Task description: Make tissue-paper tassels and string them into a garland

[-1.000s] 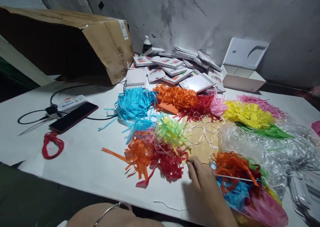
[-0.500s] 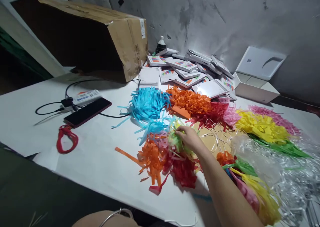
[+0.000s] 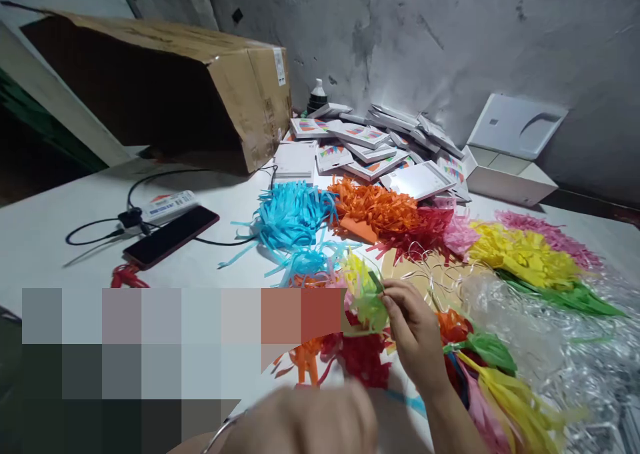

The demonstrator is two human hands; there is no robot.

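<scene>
The right hand (image 3: 413, 331) has its thumb and fingertips pinched on a strip of the green-and-yellow tassel (image 3: 369, 307), whose fringe spreads to its ten o'clock. At the right hand's eight o'clock, low and near the bench (image 3: 227, 257) edge, is the left hand (image 3: 317, 417), too blurred for me to tell whether its fingers are together or apart. Between the two lies a red tassel (image 3: 365, 364), with orange strips (image 3: 307, 357) just beyond it at nine. Close by at four o'clock rests a mixed tassel bundle (image 3: 520, 401) in yellow, pink, green and orange. At twelve a piece of cardboard (image 3: 395, 264) carries loops of white string (image 3: 435, 271). Farther round sit fringed heaps: blue (image 3: 295, 214) at ten, orange (image 3: 375, 204) at eleven, red (image 3: 425, 231) at twelve, yellow (image 3: 525, 254) at two. Clear plastic wrapping (image 3: 575, 347) spreads at three. Farther out, flat printed boxes (image 3: 367, 151) are piled at eleven, an open white box (image 3: 510, 181) stands at one, a phone (image 3: 173, 237) lies toward ten, and a large carton (image 3: 255, 107) gapes beyond it. Square blocks hide the lower left.
</scene>
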